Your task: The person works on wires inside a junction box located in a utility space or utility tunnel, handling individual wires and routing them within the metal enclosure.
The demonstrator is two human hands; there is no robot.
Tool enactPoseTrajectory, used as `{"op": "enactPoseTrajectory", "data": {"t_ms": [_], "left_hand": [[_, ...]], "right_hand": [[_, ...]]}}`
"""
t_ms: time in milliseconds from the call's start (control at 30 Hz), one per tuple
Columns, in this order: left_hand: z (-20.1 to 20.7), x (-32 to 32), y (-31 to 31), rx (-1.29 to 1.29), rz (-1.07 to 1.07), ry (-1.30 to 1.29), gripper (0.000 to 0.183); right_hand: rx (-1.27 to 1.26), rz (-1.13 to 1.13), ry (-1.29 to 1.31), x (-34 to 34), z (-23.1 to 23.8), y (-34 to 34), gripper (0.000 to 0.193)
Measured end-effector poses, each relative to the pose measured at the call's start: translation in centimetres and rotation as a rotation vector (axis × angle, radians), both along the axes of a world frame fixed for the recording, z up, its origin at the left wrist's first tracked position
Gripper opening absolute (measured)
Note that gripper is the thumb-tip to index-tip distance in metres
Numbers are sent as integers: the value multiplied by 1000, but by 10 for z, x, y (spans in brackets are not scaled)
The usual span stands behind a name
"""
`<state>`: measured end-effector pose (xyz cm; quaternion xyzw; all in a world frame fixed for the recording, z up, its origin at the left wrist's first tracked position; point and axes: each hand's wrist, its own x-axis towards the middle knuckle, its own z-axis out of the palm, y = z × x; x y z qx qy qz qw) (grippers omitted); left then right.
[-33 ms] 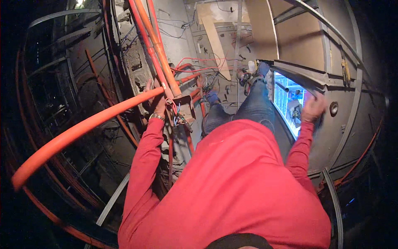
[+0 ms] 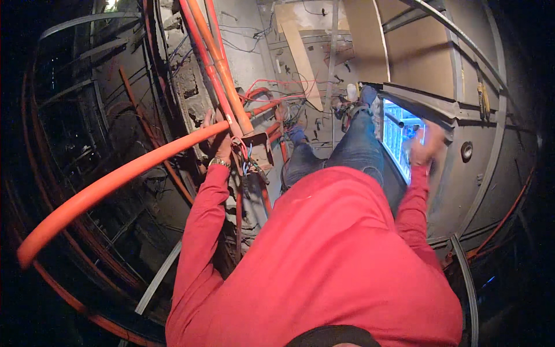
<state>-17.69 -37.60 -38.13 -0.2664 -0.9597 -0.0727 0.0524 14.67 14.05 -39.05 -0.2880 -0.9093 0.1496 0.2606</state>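
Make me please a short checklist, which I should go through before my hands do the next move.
1. Left hand grip secure: cannot tell; the thick orange pipe partly covers it.
2. Right hand free of objects: cannot tell; it is blurred near the bright opening.
3. Box closed: not ok; it is open, with coloured wires exposed.
4. Wires without power: cannot tell.
5. Wrists bare of jewellery: not ok; a watch is on the left wrist.
6. Forearms covered: ok; red sleeves.
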Motion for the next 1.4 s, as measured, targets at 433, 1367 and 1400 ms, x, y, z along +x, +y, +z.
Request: {"op": "enactPoseTrajectory", "data": {"t_ms": [433,1367,1400], "left_hand": [[-6,-2,1,-99,-34,82,49],[-11,3,-2,-40,48,67,45],[-14,0,-1,-51,41,95,46]], "right_hand": [[-667,873,-528,-276,-117,-287,58],[-1450,1130,-275,-250,-129,-250,39],[-1447,1134,-273,-262,-120,-254,39]]}}
